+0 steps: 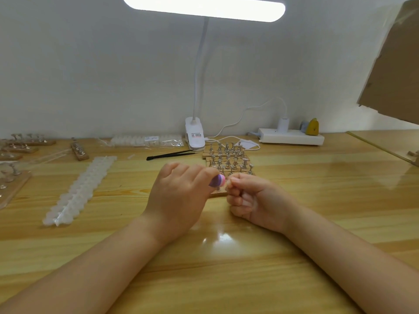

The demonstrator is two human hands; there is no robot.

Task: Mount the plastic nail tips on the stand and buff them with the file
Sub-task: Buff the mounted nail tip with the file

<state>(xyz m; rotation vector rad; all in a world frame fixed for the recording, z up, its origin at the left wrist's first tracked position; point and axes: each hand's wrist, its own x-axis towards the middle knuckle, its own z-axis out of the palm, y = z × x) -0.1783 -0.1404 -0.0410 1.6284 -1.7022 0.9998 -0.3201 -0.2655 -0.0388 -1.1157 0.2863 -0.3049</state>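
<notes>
My left hand (179,196) grips a small purple and pink file (218,180), whose tip pokes out past my fingers. Right beside it, my right hand (251,200) has its fingers curled and pinches something small at the fingertips; it is too small to tell what. Both hands meet over the near end of a wooden stand (217,193) with metal pegs. More wooden stands with metal pegs (227,158) sit just behind the hands. A long strip of clear plastic nail tips (79,189) lies to the left on the wooden table.
Black tweezers (170,154) lie behind the hands. A clip lamp (195,134), a bagged pack of nail tips (147,140) and a white power strip (292,137) line the wall. Further peg stands (13,155) stand at far left. A cardboard box (394,71) hangs at upper right.
</notes>
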